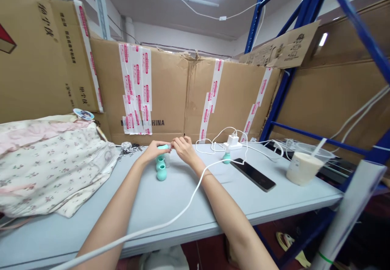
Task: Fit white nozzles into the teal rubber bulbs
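A small teal bottle (163, 146) is held above the far middle of the grey table (170, 213), lying sideways with its narrow end toward the right. The left hand (153, 151) has its fingers closed around the bottle's body. The right hand (183, 148) has its fingertips pinched together at the narrow end; exactly what they grip is too small to tell.

Just below the hands, more teal pots (161, 174) stand in a row running toward the near side, the nearest one upright with an open mouth. Something clear, too blurred to name, is beside them.

To the right of the hands, another teal bottle (226, 157) with a clear top stands near a white charger (233, 140), and a black smartphone (253, 175) lies flat just beside it. A white cable (179, 212) runs in front of the right forearm toward the near left. Farther right is a plastic cup (304, 167) of pale drink with a straw.

On the left are keys (129, 149) and a floral cloth bag (55, 164). Taped cardboard (169, 87) stands along the far edge, and a blue metal rack (289, 85) rises at the right.
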The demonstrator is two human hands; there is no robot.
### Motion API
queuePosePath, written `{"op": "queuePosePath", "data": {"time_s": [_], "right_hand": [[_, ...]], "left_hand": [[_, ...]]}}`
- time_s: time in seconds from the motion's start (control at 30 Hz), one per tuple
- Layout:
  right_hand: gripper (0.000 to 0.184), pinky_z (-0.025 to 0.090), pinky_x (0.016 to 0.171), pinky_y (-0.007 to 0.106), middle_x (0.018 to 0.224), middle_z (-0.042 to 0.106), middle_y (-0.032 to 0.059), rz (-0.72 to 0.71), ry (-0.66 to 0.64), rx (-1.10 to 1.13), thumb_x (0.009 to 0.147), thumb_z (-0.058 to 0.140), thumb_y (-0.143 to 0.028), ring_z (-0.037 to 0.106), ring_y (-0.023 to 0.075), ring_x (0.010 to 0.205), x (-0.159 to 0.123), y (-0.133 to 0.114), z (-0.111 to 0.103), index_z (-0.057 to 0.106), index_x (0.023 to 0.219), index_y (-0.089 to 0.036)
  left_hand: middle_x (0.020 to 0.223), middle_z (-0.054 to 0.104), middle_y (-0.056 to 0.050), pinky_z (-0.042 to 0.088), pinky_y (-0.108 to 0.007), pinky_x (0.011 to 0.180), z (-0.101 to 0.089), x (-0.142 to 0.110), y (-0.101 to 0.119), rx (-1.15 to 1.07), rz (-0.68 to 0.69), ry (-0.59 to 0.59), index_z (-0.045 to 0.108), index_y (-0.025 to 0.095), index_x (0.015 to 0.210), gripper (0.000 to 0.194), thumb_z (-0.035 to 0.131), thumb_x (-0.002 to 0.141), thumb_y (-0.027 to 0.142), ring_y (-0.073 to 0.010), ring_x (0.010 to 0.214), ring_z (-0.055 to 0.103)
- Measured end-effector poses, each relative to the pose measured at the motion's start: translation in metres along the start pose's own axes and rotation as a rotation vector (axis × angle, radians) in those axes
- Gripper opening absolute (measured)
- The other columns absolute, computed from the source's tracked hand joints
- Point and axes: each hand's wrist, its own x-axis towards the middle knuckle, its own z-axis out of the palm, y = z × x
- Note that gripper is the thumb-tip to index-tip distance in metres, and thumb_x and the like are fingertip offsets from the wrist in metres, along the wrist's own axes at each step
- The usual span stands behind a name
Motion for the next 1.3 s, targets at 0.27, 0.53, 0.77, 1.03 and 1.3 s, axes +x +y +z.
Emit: {"op": "queuePosePath", "data": {"time_s": [0.27,0.53,0.77,1.03,1.3], "right_hand": [[0.019,0.026,0.086,0.032,0.089,0.061,0.0043,0.185,-0.052,0.222,0.095,0.039,-0.026,0.050,0.0167,0.086,0.004,-0.003,0.003,0.056,0.091,-0.017],[0.021,0.028,0.085,0.030,0.093,0.061,0.0045,0.522,-0.007,0.331,0.094,0.033,-0.017,0.053,0.0167,0.089,0.016,-0.012,-0.003,0.053,0.089,-0.018],[0.030,0.029,0.081,0.030,0.101,0.059,0.0101,0.957,0.094,0.294,0.095,0.024,-0.020,0.052,0.0199,0.094,0.018,0.021,-0.018,0.054,0.098,-0.016],[0.015,0.027,0.078,0.032,0.091,0.067,0.0073,0.297,-0.496,0.338,0.089,0.050,-0.022,0.056,0.0198,0.090,-0.006,0.016,0.007,0.063,0.083,-0.017],[0.014,0.026,0.078,0.037,0.095,0.069,0.0131,0.125,-0.598,0.191,0.086,0.054,-0.018,0.057,0.0244,0.089,-0.012,-0.013,0.020,0.067,0.087,-0.013]], "left_hand": [[0.088,0.072,-0.010,0.046,-0.035,0.085,-0.005,0.000,-0.006,0.028,0.002,-0.025,0.073,0.012,0.091,0.046,0.074,0.057,0.042,-0.0270,0.091,0.064],[0.093,0.072,-0.007,0.046,-0.033,0.083,-0.003,-0.003,0.014,0.009,0.039,0.009,0.073,0.013,0.088,0.042,0.071,0.062,0.046,-0.0255,0.092,0.062],[0.084,0.072,-0.008,0.047,-0.034,0.083,-0.022,-0.001,-0.012,-0.080,-0.066,0.289,0.069,0.012,0.099,0.057,0.076,0.055,0.047,-0.0241,0.089,0.063],[0.080,0.067,-0.007,0.048,-0.026,0.064,-0.040,0.006,-0.067,-0.280,-0.067,0.756,0.058,0.013,0.100,0.055,0.067,0.060,0.050,-0.0174,0.075,0.063],[0.069,0.062,-0.002,0.047,-0.026,0.067,-0.036,0.006,-0.080,-0.203,-0.048,0.713,0.052,0.017,0.091,0.042,0.062,0.065,0.049,-0.0147,0.067,0.061]]}}
